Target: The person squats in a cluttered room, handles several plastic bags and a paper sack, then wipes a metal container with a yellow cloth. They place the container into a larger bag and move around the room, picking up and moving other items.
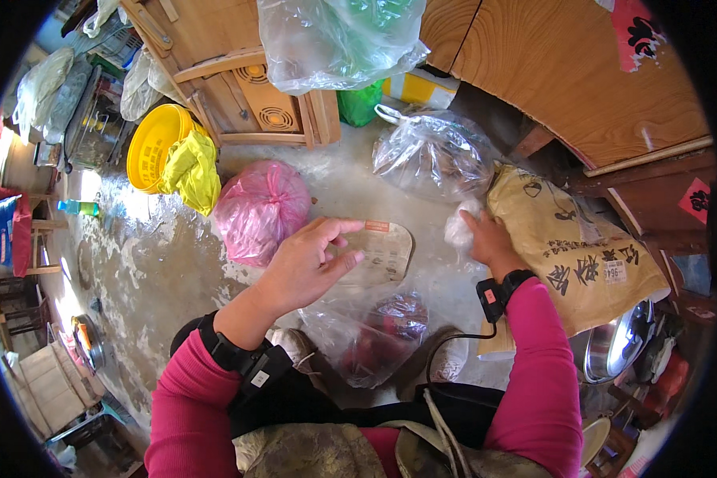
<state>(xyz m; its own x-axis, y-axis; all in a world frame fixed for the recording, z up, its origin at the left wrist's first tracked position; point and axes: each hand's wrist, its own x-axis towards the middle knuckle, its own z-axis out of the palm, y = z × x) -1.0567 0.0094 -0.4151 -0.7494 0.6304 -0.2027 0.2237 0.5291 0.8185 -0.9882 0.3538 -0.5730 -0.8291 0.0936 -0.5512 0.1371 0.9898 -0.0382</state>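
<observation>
My left hand [316, 257] hovers over the floor with thumb and forefinger apart and nothing between them. Under its fingertips lies a flat, pale, round-cornered piece [391, 254] with printing on it; its material is hard to tell. My right hand [491, 239] grips a bunched piece of whitish clear plastic [459, 228], beside a brown paper sack [561, 239]. Between my shoes sits a clear plastic bag [388, 334] with dark red contents, its upper part spread loosely toward the flat piece.
A knotted pink plastic bag [263, 209] stands left, near a yellow bucket [161, 149] with a yellow cloth or bag [194, 170] over its rim. Ahead are a filled clear bag [436, 152] and a wooden cabinet [251, 77]. A shiny metal basin [615, 343] is at right.
</observation>
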